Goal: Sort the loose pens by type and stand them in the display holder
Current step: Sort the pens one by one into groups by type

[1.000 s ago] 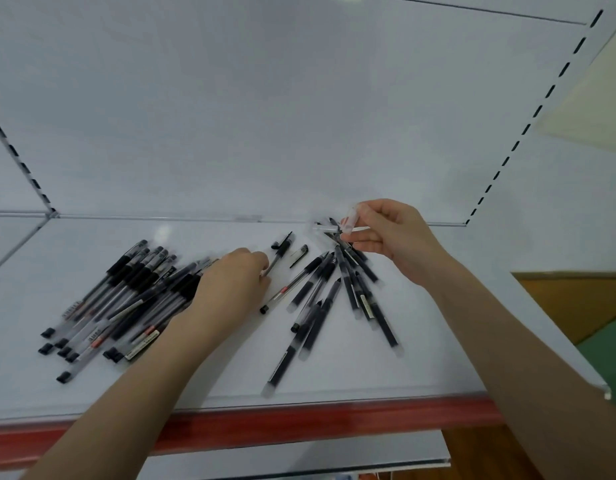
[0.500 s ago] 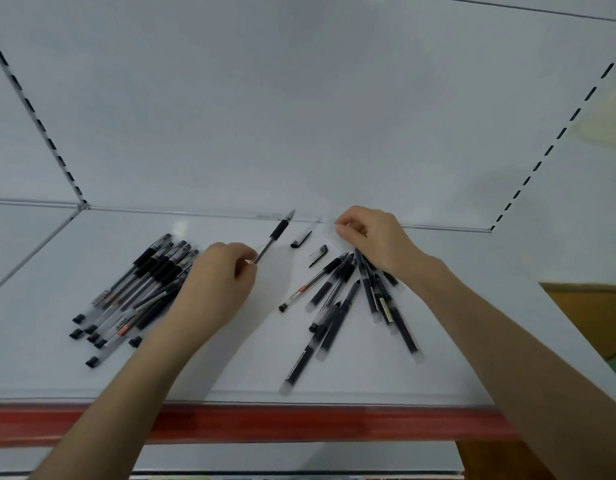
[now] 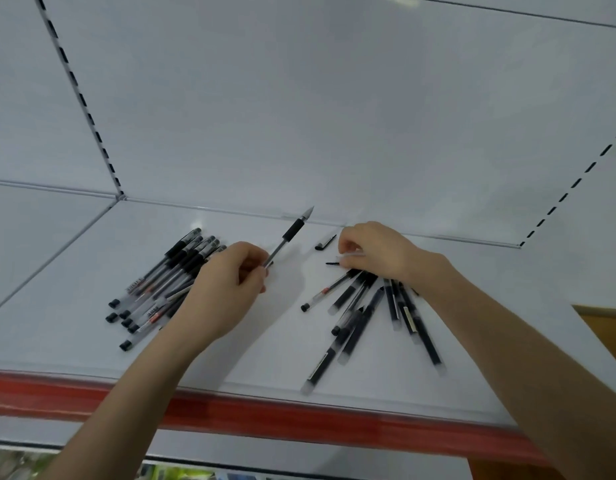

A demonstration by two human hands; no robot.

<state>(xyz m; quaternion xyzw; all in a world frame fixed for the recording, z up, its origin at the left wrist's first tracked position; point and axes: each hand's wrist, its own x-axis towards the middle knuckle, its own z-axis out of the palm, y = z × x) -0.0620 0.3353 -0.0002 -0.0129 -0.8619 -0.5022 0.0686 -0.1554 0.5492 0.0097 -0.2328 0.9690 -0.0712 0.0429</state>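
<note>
With fingers [image 3: 252, 271] of the left hand [image 3: 227, 296] clamped on an uncapped pen [image 3: 292, 233], tip raised above the shelf [image 3: 230, 362]; with those of the right hand [image 3: 379, 251] pinching a small pale piece [image 3: 353, 255], too blurred to name. Could ink the back wall [image 3: 334, 116] or slip from so low a grip. Might sweep fanned pens [image 3: 355, 323] off the shelf with the right forearm. No display holder visible.

left hand [image 3: 227, 292] gripping pen [image 3: 288, 237], white shelf [image 3: 209, 362]
</note>
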